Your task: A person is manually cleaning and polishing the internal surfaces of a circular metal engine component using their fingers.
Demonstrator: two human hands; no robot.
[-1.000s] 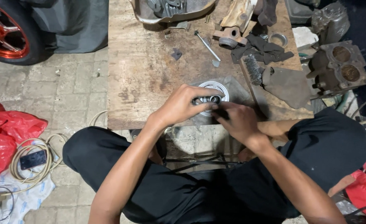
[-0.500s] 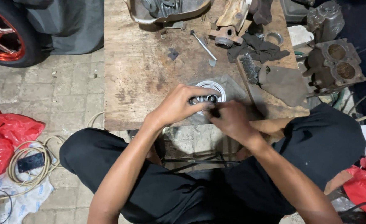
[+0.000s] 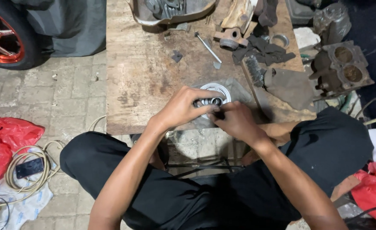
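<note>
The person squats at the near edge of a low wooden board, both bare hands meeting over a round silver metal part that lies flat on the board near that edge. The left hand curls over the part from the left, its fingers closed around a small dark cylindrical piece held just above the silver disc. The right hand comes in from the right, fingers bent and pinched at the same small piece — the two sets of fingertips touch there. How the piece sits against the disc cannot be told; the fingers cover the joint.

Farther back on the board lie a slim metal tool, a wire brush and dark rags. A grey engine cover sits at the far edge. Off the board's right side stands a twin-bore cylinder block. On the paved floor to the left are a red-rimmed wheel, red plastic bags and a coiled cable.
</note>
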